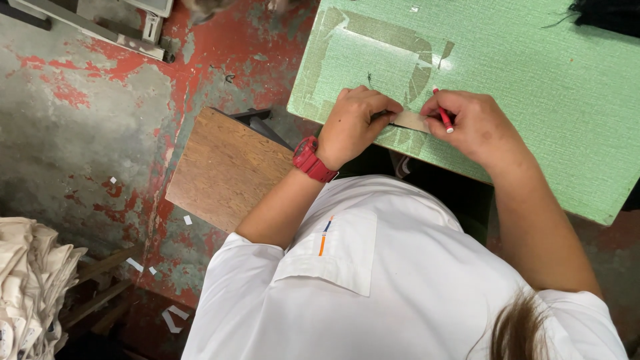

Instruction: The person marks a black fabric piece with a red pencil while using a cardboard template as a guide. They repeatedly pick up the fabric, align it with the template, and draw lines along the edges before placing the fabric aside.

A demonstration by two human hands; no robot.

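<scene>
My left hand, with a red watch on its wrist, presses down on one end of a small tan strip lying near the front edge of the green table. Its fingers are curled over the strip. My right hand holds a thin red pen between thumb and fingers, and its fingertips rest on the strip's other end. The pen's pale tip points down beside the strip. Old tape marks show on the tabletop just beyond my hands.
A brown wooden seat stands left of the table over a floor of peeling red paint. Cream cloth pieces are stacked at the lower left. Dark fabric lies on the table's far right corner. Paper scraps dot the floor.
</scene>
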